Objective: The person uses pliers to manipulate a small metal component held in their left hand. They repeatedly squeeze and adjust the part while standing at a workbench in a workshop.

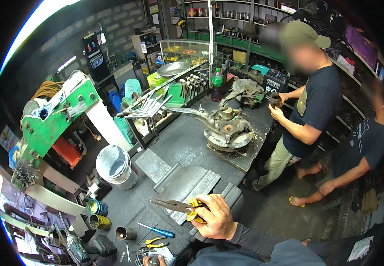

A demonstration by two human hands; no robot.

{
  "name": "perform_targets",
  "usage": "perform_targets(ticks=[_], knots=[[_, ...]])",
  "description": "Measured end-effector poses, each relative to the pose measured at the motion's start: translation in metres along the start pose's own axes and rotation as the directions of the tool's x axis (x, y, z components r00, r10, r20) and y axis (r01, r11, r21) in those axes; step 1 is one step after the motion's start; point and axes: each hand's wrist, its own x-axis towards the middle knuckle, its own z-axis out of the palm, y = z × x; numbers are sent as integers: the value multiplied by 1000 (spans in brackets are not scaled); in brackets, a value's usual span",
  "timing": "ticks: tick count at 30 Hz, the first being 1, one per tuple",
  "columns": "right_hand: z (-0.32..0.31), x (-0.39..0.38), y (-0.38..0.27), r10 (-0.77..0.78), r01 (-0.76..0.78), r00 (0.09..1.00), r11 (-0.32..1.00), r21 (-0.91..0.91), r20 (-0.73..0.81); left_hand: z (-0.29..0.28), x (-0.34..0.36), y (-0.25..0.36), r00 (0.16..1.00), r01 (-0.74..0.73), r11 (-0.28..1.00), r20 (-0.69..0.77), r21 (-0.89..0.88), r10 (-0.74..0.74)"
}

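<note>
Over the bench (170,144), right fingers (216,205) wrap pliers (184,207); left fingers' (146,260) hold unclear.

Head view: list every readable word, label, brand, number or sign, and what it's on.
Wording isn't transcribed here; places only.
Black battery-like box: white markings, not copied.
Tall black cabinet: blue sticker, lettering too small.
Wall poster, far left: too small.
Rear person's dark shirt: pale print, too blurred.
Pliers in right hand: none readable.
</note>
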Motion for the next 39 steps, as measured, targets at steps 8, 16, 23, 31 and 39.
perform_targets(ticks=[8, 16, 23, 31, 39], knots=[[-2, 7, 0, -48, 49, 998, 998, -35, 28, -1, -2, 6, 999, -11, 994, 45, 105, 7], [5, 7, -24, 30, -31, 999, 997, -72, -22, -23, 31, -24, 919, -380, 895, 208, 232, 336], [27, -10, -63, 79, -78, 997, 996, -47, 20, -17, 30, -18, 897, -427, 887, 210, 178, 389], [30, -10, -67, 57, -49, 996, 991, -121, 64, -19, 27, -8, 878, -463, 875, 208, 141, 431], [28, -7, -65, 45, -38, 994, 997, -74, 96, -14, 28, -14, 894, -438, 887, 174, 145, 413]])
